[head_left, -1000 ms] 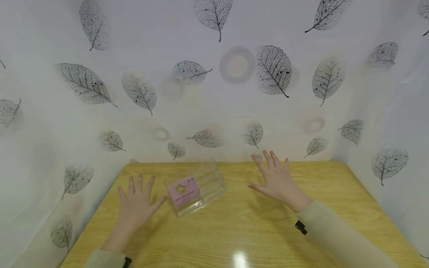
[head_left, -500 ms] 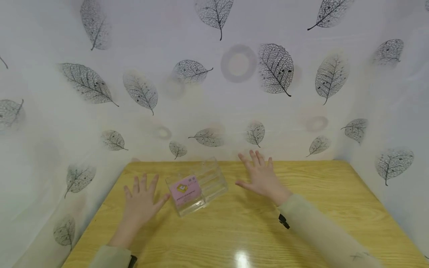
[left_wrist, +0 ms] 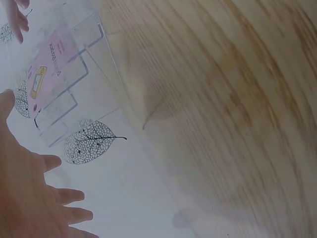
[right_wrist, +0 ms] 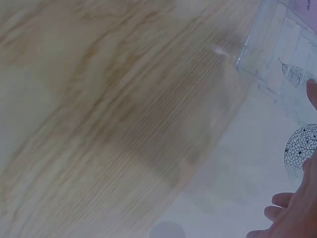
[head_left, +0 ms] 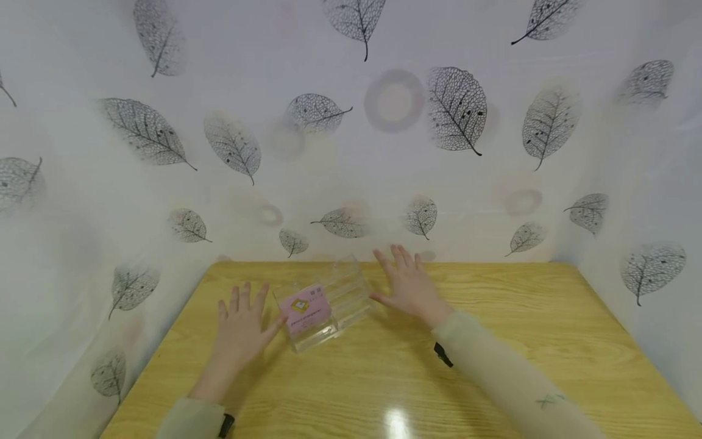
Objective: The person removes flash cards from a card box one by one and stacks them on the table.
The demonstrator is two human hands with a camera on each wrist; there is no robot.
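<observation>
A clear plastic box (head_left: 351,292) with stepped compartments stands near the back of the table, turned at a slant. On its left part is a pink card (head_left: 304,310) with a yellow pencil sharpener picture and printed words. My left hand (head_left: 241,329) is spread to the left of the box, its thumb tip right at the box's left side. To the right, my right hand (head_left: 411,286) has its fingers spread, with the thumb tip close to the box's right edge. Both hands hold nothing. In the left wrist view the box (left_wrist: 74,64) shows its stepped side profile.
The wooden table (head_left: 384,378) has a bright light reflection near its front. White sheeting with a grey leaf print (head_left: 351,171) encloses the table at the back and both sides. Dark bands show at both sleeve cuffs.
Both hands have moved inward toward the box, the right hand travelling left and the left hand right. The box stays in place on the table, while the head view shifts slightly.
</observation>
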